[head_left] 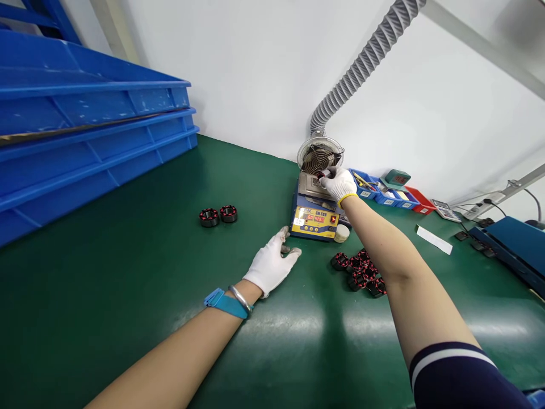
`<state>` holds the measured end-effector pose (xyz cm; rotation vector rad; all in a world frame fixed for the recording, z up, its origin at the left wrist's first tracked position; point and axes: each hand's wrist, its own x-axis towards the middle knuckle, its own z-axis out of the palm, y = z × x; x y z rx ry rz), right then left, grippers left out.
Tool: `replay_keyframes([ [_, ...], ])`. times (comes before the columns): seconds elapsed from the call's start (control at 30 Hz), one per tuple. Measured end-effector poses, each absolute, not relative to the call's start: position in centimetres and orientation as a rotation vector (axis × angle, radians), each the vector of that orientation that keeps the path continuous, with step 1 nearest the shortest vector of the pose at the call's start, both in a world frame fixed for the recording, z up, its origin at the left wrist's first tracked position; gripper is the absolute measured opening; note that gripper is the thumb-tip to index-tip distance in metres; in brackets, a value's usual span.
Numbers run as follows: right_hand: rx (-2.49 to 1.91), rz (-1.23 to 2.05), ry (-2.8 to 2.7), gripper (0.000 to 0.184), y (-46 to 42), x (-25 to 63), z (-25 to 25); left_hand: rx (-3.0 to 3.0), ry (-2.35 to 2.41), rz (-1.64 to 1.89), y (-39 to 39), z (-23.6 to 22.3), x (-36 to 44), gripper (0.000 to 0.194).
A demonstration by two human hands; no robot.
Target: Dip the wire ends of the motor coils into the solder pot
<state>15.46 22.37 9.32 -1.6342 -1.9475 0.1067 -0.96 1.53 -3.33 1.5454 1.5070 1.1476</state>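
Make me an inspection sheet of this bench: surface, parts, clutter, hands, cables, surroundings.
Surface: green tabletop, glossy.
Parts: two black-and-red rings left of the yellow-fronted machine; a ring cluster to its right, nearer the camera.
Clutter: white strip, blue bins, red bin.
Hands: gloved right hand holds what looks like a dark ring above the machine; gloved left hand open beside it, contact unclear.
Cables: dark cable, far right.
Surroundings: stacked blue trays, grey duct, white wall.

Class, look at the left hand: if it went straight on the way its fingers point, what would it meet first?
The left hand would probably meet the yellow-fronted machine first, near its lower left corner; one view leaves the gap, if any, unclear.
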Motion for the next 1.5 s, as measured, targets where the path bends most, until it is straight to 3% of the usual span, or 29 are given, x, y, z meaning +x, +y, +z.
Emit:
replay_keyframes([
  [0.5,-1.661,0.13,-1.865,0.046,20.9,15.8,9.3,1.588,1.565,1.173,2.0,-3.8,-1.3,0.066],
  [0.73,-1.581,0.427,-1.839,0.043,16.5,17.2,11.0,1.735,2.181,1.282,3.4,-2.4,-4.5,0.064],
  [0.9,-1.456,0.744,-2.403,0.039,9.4,18.4,8.6,1.619,2.586,1.287,4.9,-2.2,-8.9,0.072],
  [1.07,-1.449,0.179,-3.064,0.039,4.2,19.7,6.2,1.659,2.634,1.089,6.2,-2.7,-11.2,0.067],
  [1.3,-1.582,-0.187,-3.096,0.033,2.6,21.0,7.1,1.748,2.543,0.881,5.7,-2.4,-10.1,0.035],
  [1.37,-1.428,-0.15,-2.94,0.04,1.4,20.4,6.9,1.87,2.482,0.865,4.6,-2.4,-8.7,0.032],
  [1.5,-1.208,0.257,-2.555,0.051,-0.8,17.5,3.5,2.205,2.203,0.841,1.7,-2.7,-4.9,0.038],
])
